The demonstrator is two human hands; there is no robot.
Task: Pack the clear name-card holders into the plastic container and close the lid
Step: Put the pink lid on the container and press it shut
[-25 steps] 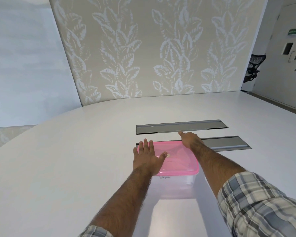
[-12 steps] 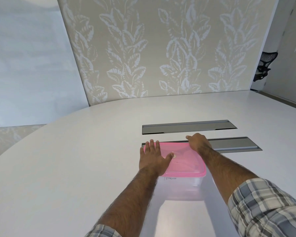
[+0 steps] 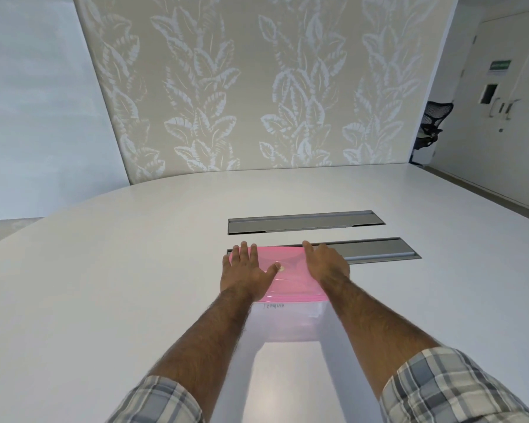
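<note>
Both hands press flat on the pink lid [image 3: 290, 277] of the plastic container [image 3: 287, 323] mid-tabletop [image 3: 104, 285]: left hand [image 3: 247, 271] fingers spread, right hand [image 3: 326, 265] fingers together, gripping nothing. Closing step; next, probably press remaining edges until seated
</note>
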